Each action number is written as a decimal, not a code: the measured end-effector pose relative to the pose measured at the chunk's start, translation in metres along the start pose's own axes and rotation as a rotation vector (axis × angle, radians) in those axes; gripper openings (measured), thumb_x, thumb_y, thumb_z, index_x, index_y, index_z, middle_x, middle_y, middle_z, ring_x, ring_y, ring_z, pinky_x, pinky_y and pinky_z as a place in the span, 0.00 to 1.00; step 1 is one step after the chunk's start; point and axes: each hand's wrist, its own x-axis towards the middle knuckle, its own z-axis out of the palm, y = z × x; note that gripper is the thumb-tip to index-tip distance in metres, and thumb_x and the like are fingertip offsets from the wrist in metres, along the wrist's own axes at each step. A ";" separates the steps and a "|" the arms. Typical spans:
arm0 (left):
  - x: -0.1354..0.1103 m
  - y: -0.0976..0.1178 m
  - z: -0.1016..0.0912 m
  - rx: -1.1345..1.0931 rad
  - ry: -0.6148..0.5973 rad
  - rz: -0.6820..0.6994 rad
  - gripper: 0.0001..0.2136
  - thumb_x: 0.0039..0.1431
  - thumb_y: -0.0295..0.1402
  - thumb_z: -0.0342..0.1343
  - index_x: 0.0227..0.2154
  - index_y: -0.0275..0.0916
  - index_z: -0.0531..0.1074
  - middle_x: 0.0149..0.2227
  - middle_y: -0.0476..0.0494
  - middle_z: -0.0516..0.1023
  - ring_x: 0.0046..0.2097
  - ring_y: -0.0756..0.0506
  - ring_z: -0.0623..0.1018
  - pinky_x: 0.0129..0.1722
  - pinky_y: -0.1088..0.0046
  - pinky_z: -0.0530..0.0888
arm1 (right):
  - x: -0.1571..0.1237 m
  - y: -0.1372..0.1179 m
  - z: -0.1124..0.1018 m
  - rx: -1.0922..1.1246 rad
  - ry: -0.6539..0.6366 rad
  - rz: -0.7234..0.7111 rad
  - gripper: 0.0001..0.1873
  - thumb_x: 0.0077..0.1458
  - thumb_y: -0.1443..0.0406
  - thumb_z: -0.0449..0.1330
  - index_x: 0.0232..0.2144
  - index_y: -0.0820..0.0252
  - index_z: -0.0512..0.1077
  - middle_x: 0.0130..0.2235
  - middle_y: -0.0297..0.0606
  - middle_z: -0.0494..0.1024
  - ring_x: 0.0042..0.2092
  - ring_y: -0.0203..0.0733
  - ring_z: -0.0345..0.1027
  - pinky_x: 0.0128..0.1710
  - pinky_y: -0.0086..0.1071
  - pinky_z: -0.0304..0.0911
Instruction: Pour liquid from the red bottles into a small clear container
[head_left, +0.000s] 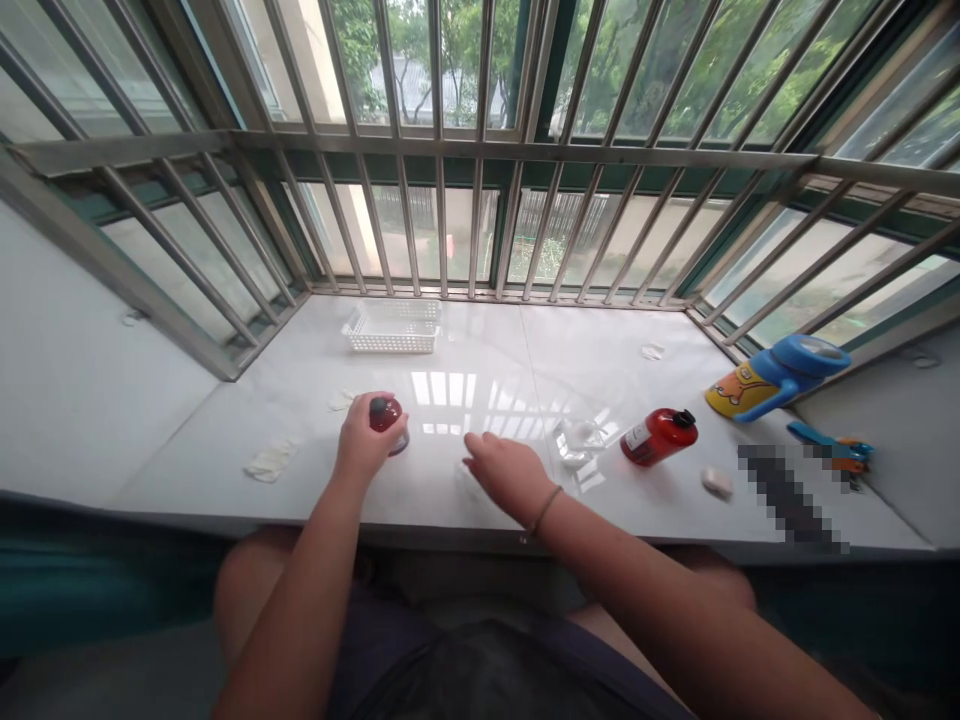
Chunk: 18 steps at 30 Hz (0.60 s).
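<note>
My left hand (362, 438) grips a small round red bottle (386, 416) with a dark cap, standing on the white stone sill (480, 340) and partly hidden by my fingers. My right hand (508, 475) lies low over the sill with its fingers spread and reaching left, holding nothing. Just beyond its fingertips is a small translucent scrap (469, 482), perhaps touching them. To its right are crumpled clear plastic (581, 441) and a larger red bottle (658, 436) lying on its side with a black cap.
A white plastic basket (392, 327) stands at the back by the window bars (480, 150). Paper scraps (270, 462) lie at the left. At the right are a white bar of soap (718, 483), a blue-and-yellow toy (776, 378), and a blue-handled tool (829, 450). A pixelated patch (787, 495) covers part of the sill.
</note>
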 end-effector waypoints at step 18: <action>-0.024 0.000 0.006 -0.058 0.059 0.128 0.14 0.70 0.49 0.58 0.46 0.44 0.77 0.48 0.42 0.81 0.52 0.37 0.81 0.56 0.57 0.77 | 0.016 -0.035 0.013 0.032 0.100 0.033 0.09 0.75 0.56 0.56 0.51 0.51 0.67 0.47 0.40 0.80 0.44 0.46 0.80 0.38 0.32 0.66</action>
